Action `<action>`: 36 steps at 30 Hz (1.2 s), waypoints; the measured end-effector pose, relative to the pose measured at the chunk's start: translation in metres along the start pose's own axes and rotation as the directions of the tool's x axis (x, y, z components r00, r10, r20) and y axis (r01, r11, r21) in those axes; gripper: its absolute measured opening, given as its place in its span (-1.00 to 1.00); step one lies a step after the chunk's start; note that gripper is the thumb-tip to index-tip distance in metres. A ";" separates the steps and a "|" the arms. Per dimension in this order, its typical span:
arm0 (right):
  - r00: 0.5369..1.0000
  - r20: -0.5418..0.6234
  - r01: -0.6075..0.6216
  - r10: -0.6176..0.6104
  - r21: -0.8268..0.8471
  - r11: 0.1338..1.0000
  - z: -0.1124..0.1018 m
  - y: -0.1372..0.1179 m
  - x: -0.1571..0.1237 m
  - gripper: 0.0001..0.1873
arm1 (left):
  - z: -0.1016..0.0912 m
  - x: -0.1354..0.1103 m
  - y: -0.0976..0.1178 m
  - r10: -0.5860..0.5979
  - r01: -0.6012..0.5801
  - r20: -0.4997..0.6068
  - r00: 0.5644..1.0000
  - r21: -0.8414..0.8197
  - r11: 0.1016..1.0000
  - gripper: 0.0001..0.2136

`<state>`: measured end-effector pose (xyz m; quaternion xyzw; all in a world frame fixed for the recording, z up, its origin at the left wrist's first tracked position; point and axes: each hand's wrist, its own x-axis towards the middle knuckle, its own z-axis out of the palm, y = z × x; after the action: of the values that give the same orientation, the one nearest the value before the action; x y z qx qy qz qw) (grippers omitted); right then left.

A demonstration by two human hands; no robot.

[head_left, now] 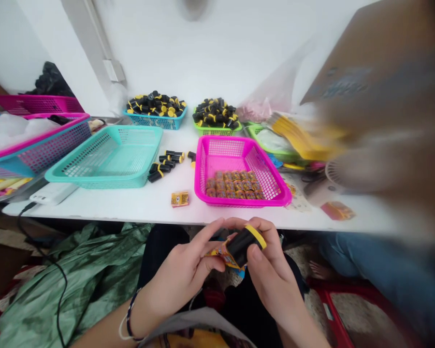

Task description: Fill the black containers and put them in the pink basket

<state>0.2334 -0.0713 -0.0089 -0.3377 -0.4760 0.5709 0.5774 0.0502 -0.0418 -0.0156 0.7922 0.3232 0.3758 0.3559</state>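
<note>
Above the lap, the **left hand** (179,273) curls its fingers (206,237) closely around a printed yellow wrapper (221,253), pressing it against a black cylinder (241,246) with a yellow end. The **right hand** (271,270) grips the cylinder from the other side, its thumb (255,253) resting on the black body. Both wrists angle inward, and the hands nearly meet. Beyond them, on a white table (94,205), a magenta plastic basket (217,164) holds rows of wrapped rolls (234,184).

Glossy black plastic cylinder (241,246) (its cap (256,236) yellow plastic), crinkled shiny wrapper (221,255).
</note>
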 end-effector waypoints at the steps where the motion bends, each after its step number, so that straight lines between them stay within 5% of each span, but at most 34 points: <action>1: 1.000 0.002 -0.006 0.006 0.008 1.000 -0.001 0.001 0.001 -0.75 | -0.001 0.000 0.000 0.014 -0.014 -0.008 1.000 0.013 1.000 -0.27; 9: 1.000 -0.010 -0.018 0.018 -0.001 1.000 0.001 0.005 0.005 -0.69 | -0.003 -0.003 0.000 0.119 -0.109 -0.110 0.987 0.097 0.989 -0.33; 16: 1.000 0.001 0.006 -0.006 -0.017 1.000 0.005 0.001 0.003 -0.69 | -0.005 -0.005 0.006 0.138 -0.136 -0.289 0.947 0.027 0.990 -0.57; 23: 0.993 0.014 0.115 -0.114 -0.100 0.988 -0.004 -0.004 0.000 -0.72 | -0.011 0.000 0.010 0.176 -0.184 -0.319 0.931 0.005 0.983 -0.64; 27: 0.978 0.038 0.208 -0.205 -0.244 0.947 -0.010 -0.010 0.001 -0.64 | -0.010 -0.003 0.009 0.004 -0.048 -0.225 0.974 -0.190 0.981 -0.60; 31: 0.971 0.115 0.232 -0.211 -0.226 0.946 -0.011 -0.013 0.003 -0.57 | -0.004 -0.002 0.007 -0.179 0.118 -0.065 0.982 -0.527 0.841 -0.67; 36: 0.967 0.158 0.244 -0.202 -0.324 0.914 -0.011 -0.009 -0.003 -0.60 | 0.001 0.004 0.009 -0.255 0.088 -0.135 0.957 -0.706 0.702 -0.59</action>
<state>0.2468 -0.0739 -0.0042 -0.3408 -0.6370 0.4297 0.5417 0.0551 -0.0435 -0.0069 0.5199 0.2695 0.5206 0.6213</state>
